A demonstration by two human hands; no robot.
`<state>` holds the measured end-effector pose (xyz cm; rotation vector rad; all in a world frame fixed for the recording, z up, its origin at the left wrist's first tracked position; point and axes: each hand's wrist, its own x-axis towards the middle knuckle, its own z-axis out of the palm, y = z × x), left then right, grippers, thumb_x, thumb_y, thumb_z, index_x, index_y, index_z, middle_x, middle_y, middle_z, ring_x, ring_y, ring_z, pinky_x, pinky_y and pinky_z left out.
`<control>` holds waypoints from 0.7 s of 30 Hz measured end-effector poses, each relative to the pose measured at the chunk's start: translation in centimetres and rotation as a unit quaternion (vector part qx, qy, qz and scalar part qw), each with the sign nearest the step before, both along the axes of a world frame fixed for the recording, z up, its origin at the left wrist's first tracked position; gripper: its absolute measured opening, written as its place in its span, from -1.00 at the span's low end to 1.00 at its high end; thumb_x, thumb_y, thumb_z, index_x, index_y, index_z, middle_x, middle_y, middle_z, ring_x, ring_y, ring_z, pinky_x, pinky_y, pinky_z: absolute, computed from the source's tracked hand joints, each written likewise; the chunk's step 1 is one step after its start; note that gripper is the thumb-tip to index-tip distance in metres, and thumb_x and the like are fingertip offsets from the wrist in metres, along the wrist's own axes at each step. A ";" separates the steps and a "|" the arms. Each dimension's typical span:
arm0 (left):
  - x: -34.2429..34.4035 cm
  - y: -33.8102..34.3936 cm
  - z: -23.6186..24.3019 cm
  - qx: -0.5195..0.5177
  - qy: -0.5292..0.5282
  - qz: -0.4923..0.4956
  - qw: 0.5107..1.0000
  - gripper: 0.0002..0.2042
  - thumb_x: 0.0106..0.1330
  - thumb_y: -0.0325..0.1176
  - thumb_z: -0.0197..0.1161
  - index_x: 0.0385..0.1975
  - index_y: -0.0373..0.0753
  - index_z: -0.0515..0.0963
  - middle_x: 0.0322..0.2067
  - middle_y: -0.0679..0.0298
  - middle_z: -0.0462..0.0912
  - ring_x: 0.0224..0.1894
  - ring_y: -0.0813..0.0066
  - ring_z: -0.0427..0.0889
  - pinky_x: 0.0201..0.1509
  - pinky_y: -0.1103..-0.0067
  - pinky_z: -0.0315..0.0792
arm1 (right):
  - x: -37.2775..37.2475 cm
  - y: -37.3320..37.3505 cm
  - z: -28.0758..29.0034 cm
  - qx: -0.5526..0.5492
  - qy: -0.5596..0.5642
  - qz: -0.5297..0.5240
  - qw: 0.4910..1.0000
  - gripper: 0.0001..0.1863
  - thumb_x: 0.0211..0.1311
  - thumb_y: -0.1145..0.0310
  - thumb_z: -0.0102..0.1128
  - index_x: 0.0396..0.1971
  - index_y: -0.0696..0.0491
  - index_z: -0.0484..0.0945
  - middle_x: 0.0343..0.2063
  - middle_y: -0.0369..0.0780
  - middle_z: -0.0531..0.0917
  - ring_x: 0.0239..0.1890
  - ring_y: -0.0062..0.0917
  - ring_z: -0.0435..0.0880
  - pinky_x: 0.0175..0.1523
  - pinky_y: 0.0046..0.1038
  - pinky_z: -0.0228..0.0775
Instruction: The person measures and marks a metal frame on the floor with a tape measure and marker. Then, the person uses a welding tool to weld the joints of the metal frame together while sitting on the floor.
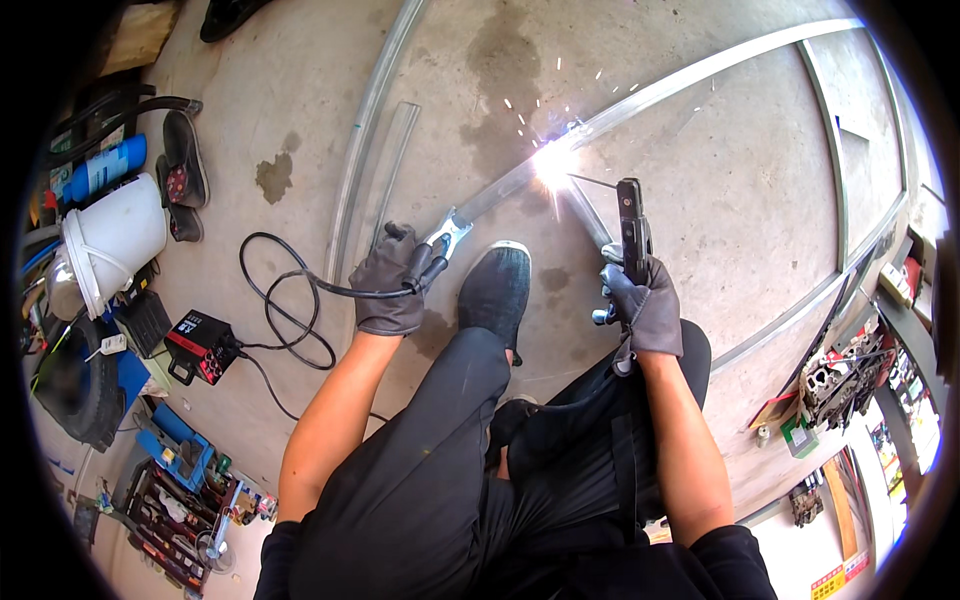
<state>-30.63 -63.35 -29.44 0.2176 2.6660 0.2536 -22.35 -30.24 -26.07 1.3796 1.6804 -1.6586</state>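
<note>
My left hand [388, 285], in a dark grey glove, is closed around the black handles of a welding ground clamp [428, 268]. The clamp's metal jaws bite the near end of a square steel tube [500, 190]. My gloved right hand [648, 308] grips a black electrode holder [632, 215]. From the holder a thin welding rod [594, 182] reaches left to the joint of the tube and a shorter diagonal tube [588, 212]. A white arc [553, 165] glares there, hiding the joint, and sparks fly up around it.
The tube belongs to a large metal frame [840, 150] on the concrete floor. Loose steel profiles [365, 150] lie left. A small black-and-red welding machine [200, 345] with looped cable [318, 290], a white bucket [120, 240] and shoes [183, 165] stand left. My shoe [497, 290] is between my hands.
</note>
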 end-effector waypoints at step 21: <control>-0.4 0.3 0.5 -0.005 -0.009 0.003 1.000 -0.54 0.37 0.04 0.46 -0.03 -0.25 0.62 -0.26 0.01 0.76 -0.21 -0.13 0.78 -0.23 0.08 0.61 | 0.1 0.1 -0.3 -0.015 0.063 -0.023 0.998 -0.73 0.39 0.48 0.45 0.05 0.09 0.73 -0.45 -0.34 0.68 -0.57 -0.71 0.59 -0.51 -0.58 0.51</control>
